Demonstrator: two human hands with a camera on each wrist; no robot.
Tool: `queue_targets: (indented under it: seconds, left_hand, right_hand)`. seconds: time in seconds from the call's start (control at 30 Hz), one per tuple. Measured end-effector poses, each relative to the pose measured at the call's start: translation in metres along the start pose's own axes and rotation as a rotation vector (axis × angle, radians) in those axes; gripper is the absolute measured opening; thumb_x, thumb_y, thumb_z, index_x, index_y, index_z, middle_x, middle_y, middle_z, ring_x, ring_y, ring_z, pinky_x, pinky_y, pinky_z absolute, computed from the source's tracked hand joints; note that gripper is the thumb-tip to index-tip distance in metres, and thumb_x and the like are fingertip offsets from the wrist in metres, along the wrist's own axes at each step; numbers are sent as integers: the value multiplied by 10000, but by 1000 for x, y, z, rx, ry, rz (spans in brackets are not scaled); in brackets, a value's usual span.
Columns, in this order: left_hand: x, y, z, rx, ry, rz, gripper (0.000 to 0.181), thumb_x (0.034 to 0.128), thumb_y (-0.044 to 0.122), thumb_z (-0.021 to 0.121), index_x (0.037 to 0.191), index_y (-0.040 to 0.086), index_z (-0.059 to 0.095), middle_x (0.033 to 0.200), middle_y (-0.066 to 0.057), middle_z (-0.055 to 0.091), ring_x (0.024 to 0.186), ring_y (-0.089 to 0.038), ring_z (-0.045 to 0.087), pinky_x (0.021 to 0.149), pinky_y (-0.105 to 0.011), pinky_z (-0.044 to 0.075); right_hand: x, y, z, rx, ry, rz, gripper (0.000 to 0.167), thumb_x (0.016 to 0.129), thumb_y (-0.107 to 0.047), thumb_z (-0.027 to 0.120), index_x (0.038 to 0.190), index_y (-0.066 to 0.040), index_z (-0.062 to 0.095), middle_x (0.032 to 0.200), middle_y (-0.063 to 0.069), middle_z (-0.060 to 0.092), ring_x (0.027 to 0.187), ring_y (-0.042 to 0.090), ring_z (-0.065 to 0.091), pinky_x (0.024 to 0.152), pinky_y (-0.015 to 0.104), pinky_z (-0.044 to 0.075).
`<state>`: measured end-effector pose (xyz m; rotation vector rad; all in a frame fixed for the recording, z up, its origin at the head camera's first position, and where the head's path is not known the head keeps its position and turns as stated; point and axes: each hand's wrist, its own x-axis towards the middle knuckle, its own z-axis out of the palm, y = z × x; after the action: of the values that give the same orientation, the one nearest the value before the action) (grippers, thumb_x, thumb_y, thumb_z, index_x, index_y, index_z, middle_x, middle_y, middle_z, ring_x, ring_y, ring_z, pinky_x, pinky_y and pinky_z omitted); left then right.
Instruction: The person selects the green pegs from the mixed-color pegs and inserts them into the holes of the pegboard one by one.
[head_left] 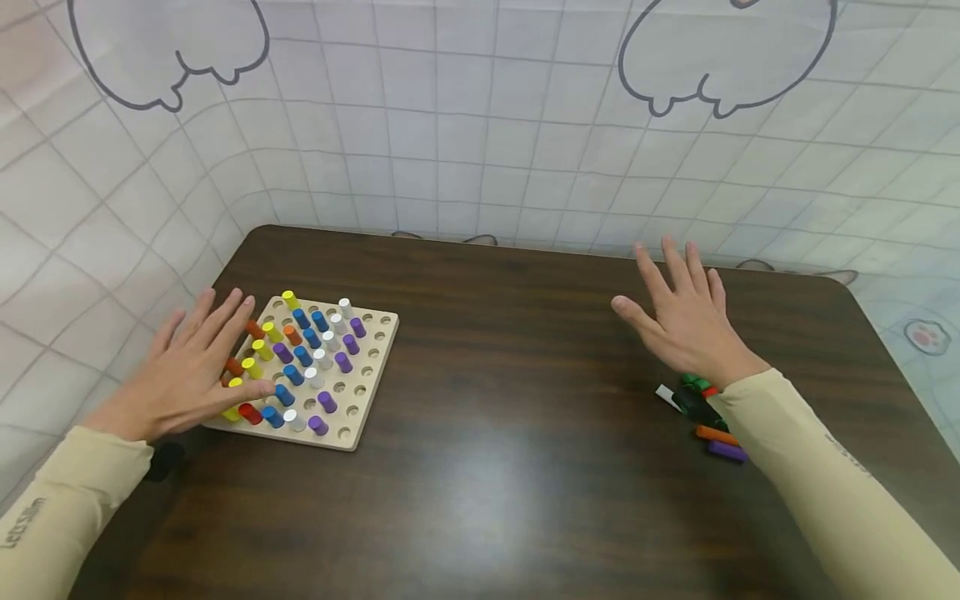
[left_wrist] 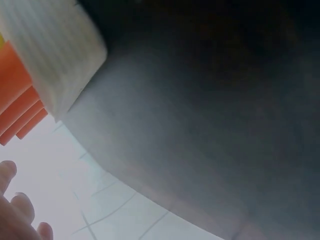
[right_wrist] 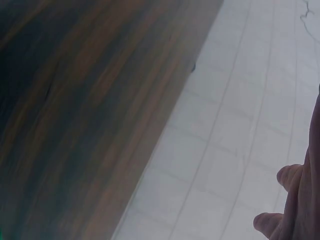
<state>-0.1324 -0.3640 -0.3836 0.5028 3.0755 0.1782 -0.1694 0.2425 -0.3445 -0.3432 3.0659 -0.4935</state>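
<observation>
A pale wooden pegboard (head_left: pixel 360 417) lies at the left of the table, with coloured pegs standing in many of its holes. Over its left edge my left hand (head_left: pixel 187 367) spreads its fingers and holds nothing; it hides some red and yellow pegs. In the left wrist view, orange-red pegs (left_wrist: pixel 15 85) stand at the board's edge, close to my fingertips (left_wrist: pixel 22 205). On the right, my right hand (head_left: pixel 686 325) is spread with nothing in it. Loose pegs lie below its wrist: a white peg (head_left: pixel 667 397), an orange peg (head_left: pixel 716 435) and a purple peg (head_left: pixel 727 452).
The dark wooden table (head_left: pixel 480 358) has rounded corners. Behind and beside it hangs a white gridded cloth (head_left: pixel 465 125) with cartoon outlines. Green and dark pieces (head_left: pixel 696 392) lie partly under the right sleeve. A black object (head_left: pixel 163 461) sits beside the left wrist.
</observation>
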Motion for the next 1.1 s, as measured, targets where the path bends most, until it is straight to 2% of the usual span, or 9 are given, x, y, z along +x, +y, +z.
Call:
queue_targets:
  seconds: [0.1, 0.3, 0.47, 0.63, 0.8, 1.1]
  left_hand:
    - [-2, 0, -1, -3, -10, -4, 1098, 914, 662, 605, 1679, 189, -26, 1772, -121, -7, 1640, -349, -139, 1303, -635, -81]
    - [-6, -2, 6, 1, -1, 18, 1163, 875, 691, 644, 1678, 178, -23, 1772, -125, 9, 1645, -351, -109, 1306, -629, -62]
    - [-10, -3, 7, -18, -14, 18, 1167, 874, 677, 660, 1676, 203, -44, 1775, -84, -23, 1644, -327, -140, 1308, -587, -140]
    - [-12, -2, 7, -26, -32, 16, 1157, 871, 678, 652, 1679, 201, -25, 1775, -101, 3, 1644, -322, -145, 1304, -566, -175]
    - [-14, -3, 8, -23, -50, 28, 1161, 861, 696, 637, 1681, 173, 4, 1772, -123, 10, 1643, -342, -131, 1293, -641, -116]
    - [-11, -4, 7, -20, -84, 41, 1271, 807, 721, 692, 1674, 124, -20, 1766, -155, 39, 1643, -378, -82, 1227, -710, 108]
  right_hand:
    - [5, -14, 7, 2, 0, -17, 834, 1030, -718, 313, 1665, -320, -51, 1752, 96, -173, 1606, 421, -223, 1234, 762, -66]
    - [15, -42, 25, 17, -17, -46, 825, 1021, -736, 311, 1658, -359, -55, 1755, 55, -172, 1621, 382, -204, 1258, 733, -38]
    - [23, -65, 41, 26, -28, -76, 830, 1014, -741, 333, 1654, -380, -53, 1761, 36, -152, 1633, 357, -176, 1276, 707, -20]
    - [28, -89, 55, 37, -37, -110, 856, 993, -767, 359, 1652, -395, -43, 1766, 27, -133, 1640, 345, -157, 1290, 682, -19]
    - [32, -116, 67, 41, -43, -160, 873, 980, -791, 350, 1657, -389, -26, 1770, 38, -109, 1643, 346, -141, 1292, 682, 0]
    - [37, -159, 85, 42, -67, -237, 867, 996, -747, 396, 1664, -370, -6, 1776, 59, -63, 1648, 345, -105, 1298, 675, 30]
